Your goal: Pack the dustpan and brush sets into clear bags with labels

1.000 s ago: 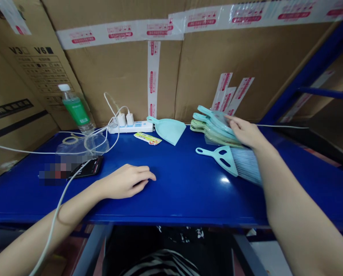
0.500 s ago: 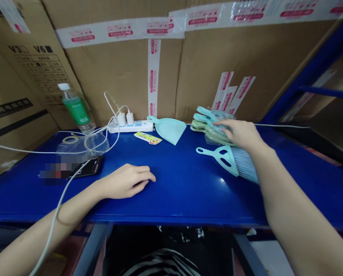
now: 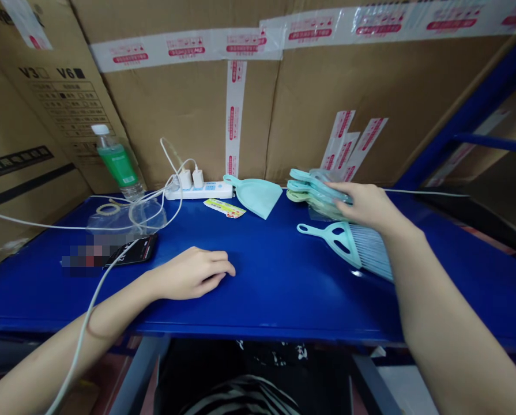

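Observation:
My left hand (image 3: pixel 199 272) lies on the blue tabletop with its fingers loosely bent and nothing in them. At the back right, my right hand (image 3: pixel 364 204) has thumb and fingers closed on the edge of a light blue bagged dustpan and brush set (image 3: pixel 312 187). This set rests on a pile with a pale green one (image 3: pixel 297 196) beneath; clear plastic covers them, and my hand hides part of the pile. In front of it lies a loose light blue hand brush (image 3: pixel 342 245), its bristle end partly behind my forearm. A light blue dustpan (image 3: pixel 258 196) lies near the back.
A white power strip (image 3: pixel 217 190) with chargers and cables stands by the cardboard wall (image 3: pixel 188 104). A yellow label card (image 3: pixel 224 208) lies in front. To the left are a green-labelled bottle (image 3: pixel 118 167), a clear bag and a dark phone (image 3: pixel 139 251). A white cable crosses my left forearm.
The light blue set under my right hand has come down onto the pile, covering more of the green one. The view has shifted slightly. My left hand stays in place.

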Available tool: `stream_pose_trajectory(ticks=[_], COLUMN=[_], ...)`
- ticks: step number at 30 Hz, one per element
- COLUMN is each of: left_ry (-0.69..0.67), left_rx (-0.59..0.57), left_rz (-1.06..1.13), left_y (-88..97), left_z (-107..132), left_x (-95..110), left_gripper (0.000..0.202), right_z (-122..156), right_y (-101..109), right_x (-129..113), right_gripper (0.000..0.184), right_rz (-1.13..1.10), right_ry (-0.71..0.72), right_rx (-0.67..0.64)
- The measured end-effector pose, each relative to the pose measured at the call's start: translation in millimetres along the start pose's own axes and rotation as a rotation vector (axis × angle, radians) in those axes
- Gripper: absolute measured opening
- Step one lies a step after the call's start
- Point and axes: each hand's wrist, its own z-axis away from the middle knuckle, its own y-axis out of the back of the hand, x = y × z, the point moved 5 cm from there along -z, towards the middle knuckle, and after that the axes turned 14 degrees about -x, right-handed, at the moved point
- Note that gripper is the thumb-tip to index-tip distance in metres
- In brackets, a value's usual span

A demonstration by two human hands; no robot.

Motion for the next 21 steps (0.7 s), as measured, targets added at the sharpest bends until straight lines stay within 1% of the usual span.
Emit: stream_pose_trajectory(ticks=[3,5,7,12,16,19,21], left_ry=[-0.002,-0.002,-0.003,0.001,0.001,0.006,0.031], left_rx=[-0.002,0.0,0.003,-0.005,-0.005,0.017,0.057], left_rz=[0.002,0.001,0.001,-0.001,-0.001,0.0,-0.01], left_y=[0.3,0.4,0.5,0.2,0.4,0.1,-0.1], left_z=[0,0,0,0,0,-1,-1], left_x=[0,0,0,0,1,-1,-4], left_gripper=[0.024,0.024,0.024,0.025,0.025,0.025,0.025], right_z=[-2,-3,-4,-3,-3,-3,-3], right_y=[-3,-4,-5,-4,-1,-1,-1], right_x=[-2,-4,-5,-13,-23,-28,-29], right_gripper=[0.05,0.054,0.055,0.053,0.048,0.045,0.043], right_rz=[-0.023,-0.019,-0.013,0.001,-0.003,-0.006,-0.016], right_ry=[-0.015,0.02,0.026,-0.081,-0.123,-0.17,-0.195], right_rx=[-0.062,-0.063,-0.061,-0.072,-0.043,-0.028,-0.018])
